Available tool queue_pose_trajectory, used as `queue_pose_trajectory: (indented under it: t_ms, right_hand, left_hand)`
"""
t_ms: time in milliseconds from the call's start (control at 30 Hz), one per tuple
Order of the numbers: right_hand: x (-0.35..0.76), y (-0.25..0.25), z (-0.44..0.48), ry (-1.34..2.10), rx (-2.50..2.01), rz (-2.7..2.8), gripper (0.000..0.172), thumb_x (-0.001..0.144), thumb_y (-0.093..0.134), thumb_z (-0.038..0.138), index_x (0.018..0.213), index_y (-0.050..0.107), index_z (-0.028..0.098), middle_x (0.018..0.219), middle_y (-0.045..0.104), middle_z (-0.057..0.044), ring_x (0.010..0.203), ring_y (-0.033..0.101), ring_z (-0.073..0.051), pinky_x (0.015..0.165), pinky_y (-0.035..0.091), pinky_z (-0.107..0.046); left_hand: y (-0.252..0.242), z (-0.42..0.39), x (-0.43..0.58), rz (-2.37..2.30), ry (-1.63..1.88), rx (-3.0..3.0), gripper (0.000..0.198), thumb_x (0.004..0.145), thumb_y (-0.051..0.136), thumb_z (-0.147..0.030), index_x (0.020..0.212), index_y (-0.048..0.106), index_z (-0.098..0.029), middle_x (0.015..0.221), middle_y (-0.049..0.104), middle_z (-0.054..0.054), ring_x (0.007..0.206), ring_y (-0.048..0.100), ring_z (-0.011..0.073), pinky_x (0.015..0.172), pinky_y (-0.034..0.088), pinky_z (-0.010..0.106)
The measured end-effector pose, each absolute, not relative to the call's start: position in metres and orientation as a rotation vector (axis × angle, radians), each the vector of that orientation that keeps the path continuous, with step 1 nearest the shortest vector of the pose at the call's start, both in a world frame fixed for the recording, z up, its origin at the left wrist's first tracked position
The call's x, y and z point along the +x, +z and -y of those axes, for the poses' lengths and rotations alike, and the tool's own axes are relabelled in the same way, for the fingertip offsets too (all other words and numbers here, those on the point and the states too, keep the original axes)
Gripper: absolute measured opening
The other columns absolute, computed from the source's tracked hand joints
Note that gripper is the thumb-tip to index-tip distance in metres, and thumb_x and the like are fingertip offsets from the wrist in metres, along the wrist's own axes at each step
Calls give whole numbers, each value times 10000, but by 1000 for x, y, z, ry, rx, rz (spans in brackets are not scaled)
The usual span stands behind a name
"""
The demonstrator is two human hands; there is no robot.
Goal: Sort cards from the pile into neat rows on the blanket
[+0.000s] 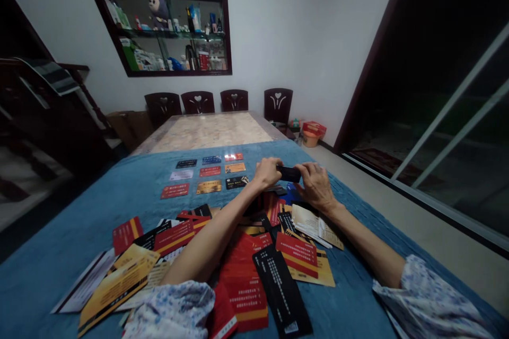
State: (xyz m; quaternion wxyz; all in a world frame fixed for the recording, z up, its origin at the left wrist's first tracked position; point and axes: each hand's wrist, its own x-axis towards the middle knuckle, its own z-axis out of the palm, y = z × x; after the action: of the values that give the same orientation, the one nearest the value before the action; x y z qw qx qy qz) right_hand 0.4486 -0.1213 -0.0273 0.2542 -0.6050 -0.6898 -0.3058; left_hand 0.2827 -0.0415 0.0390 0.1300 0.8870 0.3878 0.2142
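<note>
Patterned sleeves [170, 310] and forearms [220, 230] overlie a loose card pile [243, 290], hiding part. Beyond, left hand [268, 172] and right hand [317, 185] pinch a dark card [290, 174] between fingers, right of nine laid-out cards [210, 171] on blue cloth [131, 183].

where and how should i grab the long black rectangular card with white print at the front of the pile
Probably pinch the near end of the long black card by its two long edges, coming from the person's side: that end is uncovered and reaches past the red printed cards over the blue cloth.
</note>
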Motion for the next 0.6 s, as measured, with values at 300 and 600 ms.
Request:
queue_pose_trajectory:
  t_ms: [300, 600]
  right_hand:
    - [435, -20, 117, -855, -1569, 1905, 332, 872, 528, 274, 1180, 577, 160, 1077, 645, -150, 1007, 492, -305, 849, 326, -414]
    - [418, -12, 101, -791, -1508, 1979, 376, 874, 542, 306, 1219, 571, 158, 1095, 670, -154, 1015, 498, -313, 869, 319, -425]
  left_hand:
    - [33, 41, 249, -1080, 705, 2702, 448, 795, 532, -88, 1209, 661, -201, 991, 730, 86, 1025, 605, 258, 913, 482, 371]
    - [23, 49, 209, -1084, 639, 3095, 548, 843, 512, -106, 1386, 440, -136, 1186, 644, 151, 1135, 517, 289, 939, 423, 419]
